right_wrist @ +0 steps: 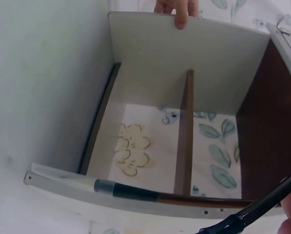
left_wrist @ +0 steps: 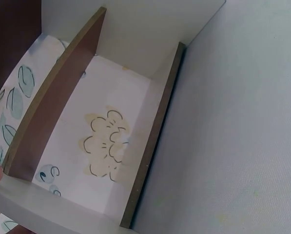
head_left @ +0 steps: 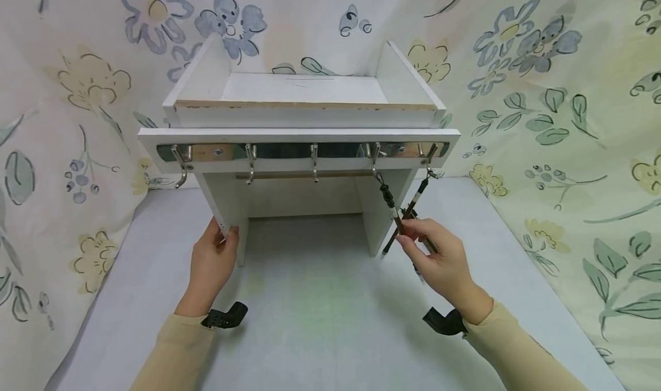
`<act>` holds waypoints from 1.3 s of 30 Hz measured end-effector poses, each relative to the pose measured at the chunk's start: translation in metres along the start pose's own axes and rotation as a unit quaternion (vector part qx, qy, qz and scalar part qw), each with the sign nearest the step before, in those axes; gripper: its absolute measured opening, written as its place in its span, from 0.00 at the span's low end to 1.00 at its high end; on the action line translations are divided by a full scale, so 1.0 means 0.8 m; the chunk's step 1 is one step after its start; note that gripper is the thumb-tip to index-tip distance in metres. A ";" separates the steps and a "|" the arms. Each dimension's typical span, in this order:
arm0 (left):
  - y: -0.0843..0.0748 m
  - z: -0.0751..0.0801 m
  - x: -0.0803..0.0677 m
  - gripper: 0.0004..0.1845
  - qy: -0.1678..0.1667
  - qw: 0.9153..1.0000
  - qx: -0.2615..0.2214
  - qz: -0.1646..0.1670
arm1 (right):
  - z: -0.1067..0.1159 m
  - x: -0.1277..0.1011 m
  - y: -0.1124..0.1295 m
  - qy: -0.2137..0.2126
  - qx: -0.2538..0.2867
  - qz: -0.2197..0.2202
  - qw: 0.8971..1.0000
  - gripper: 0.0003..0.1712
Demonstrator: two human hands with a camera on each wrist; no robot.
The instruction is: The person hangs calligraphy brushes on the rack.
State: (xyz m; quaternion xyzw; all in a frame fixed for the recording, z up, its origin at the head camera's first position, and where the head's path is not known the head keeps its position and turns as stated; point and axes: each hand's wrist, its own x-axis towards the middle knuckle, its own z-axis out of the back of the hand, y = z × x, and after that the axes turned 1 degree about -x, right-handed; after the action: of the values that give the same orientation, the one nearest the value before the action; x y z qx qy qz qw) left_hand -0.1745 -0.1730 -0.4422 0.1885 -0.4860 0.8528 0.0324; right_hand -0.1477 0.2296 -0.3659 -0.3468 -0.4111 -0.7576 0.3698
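A white wooden rack (head_left: 304, 118) stands on the table, with a row of metal hooks along its front rail. My left hand (head_left: 212, 264) grips the lower front edge of its left side panel (head_left: 222, 198); in the right wrist view those fingers (right_wrist: 182, 18) wrap over the panel's edge. Between thumb and fingers, my right hand (head_left: 439, 259) pinches a dark calligraphy brush (head_left: 387, 196), whose cord loop is at the second hook from the right. Another calligraphy brush (head_left: 418, 198) with a pale tip hangs slanted from the rightmost hook, passing behind the pinched one. More slim shafts show partly behind my right fingers.
Three hooks on the left and middle, such as the leftmost hook (head_left: 181, 167), hold nothing. An open-topped tray section (head_left: 304, 89) forms the rack's top. White cloth covers the table (head_left: 310, 322); a flower-patterned curtain (head_left: 542, 121) surrounds it.
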 end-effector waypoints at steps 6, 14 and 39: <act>-0.001 0.000 0.001 0.26 -0.003 1.000 0.000 -0.003 | 0.001 0.011 0.019 0.002 -0.006 -0.007 1.000 0.15; -0.002 -0.001 0.001 0.26 0.000 1.000 -0.001 0.000 | 0.001 0.015 0.024 0.006 -0.001 -0.010 1.000 0.13; -0.002 -0.001 0.000 0.26 0.001 1.000 0.001 0.008 | -0.023 -0.003 0.015 0.011 -0.022 -0.066 0.998 0.25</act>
State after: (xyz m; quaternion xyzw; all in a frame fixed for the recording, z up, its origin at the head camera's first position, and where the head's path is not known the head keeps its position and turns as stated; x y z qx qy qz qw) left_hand -0.1741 -0.1715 -0.4415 0.1837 -0.4863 0.8539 0.0264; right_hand -0.1406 0.2093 -0.3714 -0.3184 -0.4118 -0.7932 0.3161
